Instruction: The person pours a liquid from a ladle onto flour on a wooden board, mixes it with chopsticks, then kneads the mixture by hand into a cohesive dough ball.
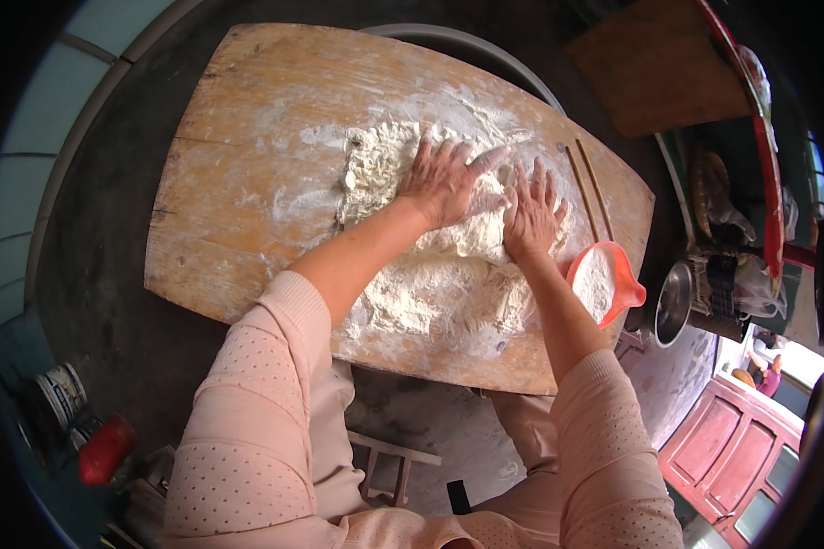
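A rough, shaggy slab of pale dough (pixel 378 165) lies on a floured wooden board (pixel 213 206). Part of the dough looks folded over, with a crumbly lower portion (pixel 405 295) nearer to me. My left hand (pixel 446 182) presses palm down on the upper middle of the dough, fingers spread and dusted with flour. Just right of it, my right hand (pixel 532 216) rests flat on the dough's right side, its thumb close to the left thumb. Neither hand grips anything. The dough under both palms is hidden.
An orange plastic scoop (pixel 625 295) with white flour (pixel 594 278) sits at the board's right edge, by my right forearm. Two wooden chopsticks (pixel 590 189) lie above it. Behind the board is a large round rim (pixel 467 44). A metal bowl (pixel 673 304) stands off to the right.
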A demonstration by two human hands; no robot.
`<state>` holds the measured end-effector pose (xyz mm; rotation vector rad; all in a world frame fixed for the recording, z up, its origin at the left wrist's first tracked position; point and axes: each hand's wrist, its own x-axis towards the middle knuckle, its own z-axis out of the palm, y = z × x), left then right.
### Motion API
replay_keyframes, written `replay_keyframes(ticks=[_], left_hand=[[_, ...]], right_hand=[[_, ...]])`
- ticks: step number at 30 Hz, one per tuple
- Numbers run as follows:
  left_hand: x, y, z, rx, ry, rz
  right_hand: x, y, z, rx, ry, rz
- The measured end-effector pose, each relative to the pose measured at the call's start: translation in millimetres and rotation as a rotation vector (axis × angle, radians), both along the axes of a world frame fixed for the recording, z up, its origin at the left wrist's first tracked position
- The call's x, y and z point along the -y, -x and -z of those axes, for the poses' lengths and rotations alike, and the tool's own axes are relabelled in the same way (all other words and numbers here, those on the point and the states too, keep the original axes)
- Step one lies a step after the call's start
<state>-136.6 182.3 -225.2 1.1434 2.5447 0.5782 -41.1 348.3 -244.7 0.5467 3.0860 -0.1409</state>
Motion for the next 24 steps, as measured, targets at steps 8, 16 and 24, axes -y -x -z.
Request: replay_keyframes(ticks=[8, 16, 24], left_hand=[[102.0, 72.4, 29.3, 0.253, -0.198, -0.032], [109.9, 16.7, 16.0, -0.513, 0.543, -0.008], [61.6, -79.4, 0.5, 0.189, -0.571, 0.011]], right_hand=[[-65.1, 7.3, -3.0, -0.27, 0.516, -0.006], [-23.5, -25.4, 32.9, -0.332, 0.379, 0.389], [85.2, -32.2, -33.1, -0.403, 0.895, 0.048]])
